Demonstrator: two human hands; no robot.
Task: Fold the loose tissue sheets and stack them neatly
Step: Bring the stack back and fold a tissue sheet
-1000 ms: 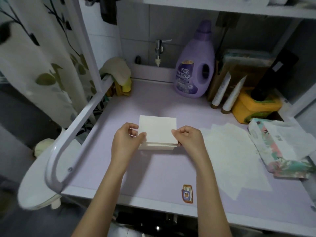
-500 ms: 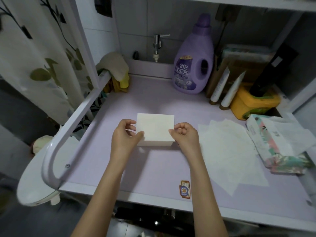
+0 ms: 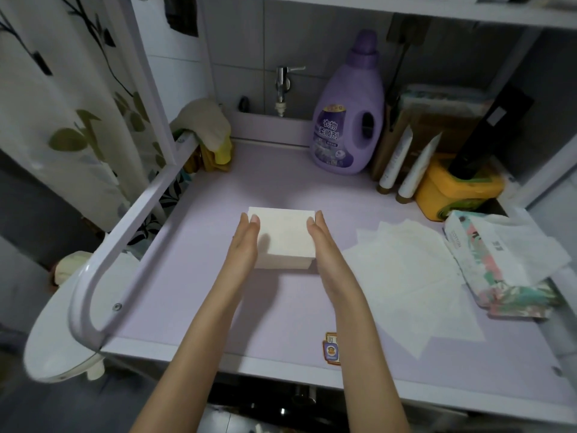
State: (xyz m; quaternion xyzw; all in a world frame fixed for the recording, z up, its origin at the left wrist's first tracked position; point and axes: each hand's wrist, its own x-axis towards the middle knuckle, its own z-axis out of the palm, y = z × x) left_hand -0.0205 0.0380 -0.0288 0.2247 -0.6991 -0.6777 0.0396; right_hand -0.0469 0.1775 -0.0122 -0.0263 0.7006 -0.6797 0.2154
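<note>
I've got my left hand point(image 3: 246, 242) and right hand point(image 3: 322, 242) flat, fingers straight, pressing either side of the folded tissue stack point(image 3: 282, 239) mid-desk point(image 3: 215, 295), squaring its edges I reckon, with loose sheets point(image 3: 406, 276) spread to its right beside the tissue pack point(image 3: 487, 260).

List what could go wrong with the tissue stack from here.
1. The left hand and right hand press flat against the sides of the stack. Squeezing too hard may buckle or skew its soft layers.
2. The loose sheets lie overlapped to the right of the stack. Pulling one out carelessly might drag or crease the others.
</note>
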